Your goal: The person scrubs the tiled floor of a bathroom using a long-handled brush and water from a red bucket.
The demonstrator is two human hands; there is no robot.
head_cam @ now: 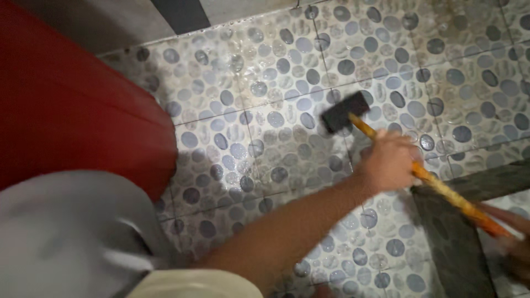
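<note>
A long-handled scrubbing brush has a black head (345, 112) resting on the wet pebble-patterned floor tiles (265, 83), and its orange-brown wooden handle (441, 187) slants down to the lower right. My left hand (389, 163), its bare forearm reaching in from the bottom centre, grips the handle partway along. My right hand (516, 245), blurred at the right edge, holds the handle's lower end.
A large red rounded container (72, 105) fills the left side. Grey cloth (72, 232) and a beige sleeve (193, 284) lie at the bottom left. A dark stone ledge (458, 243) crosses the lower right. A wall base runs along the top left.
</note>
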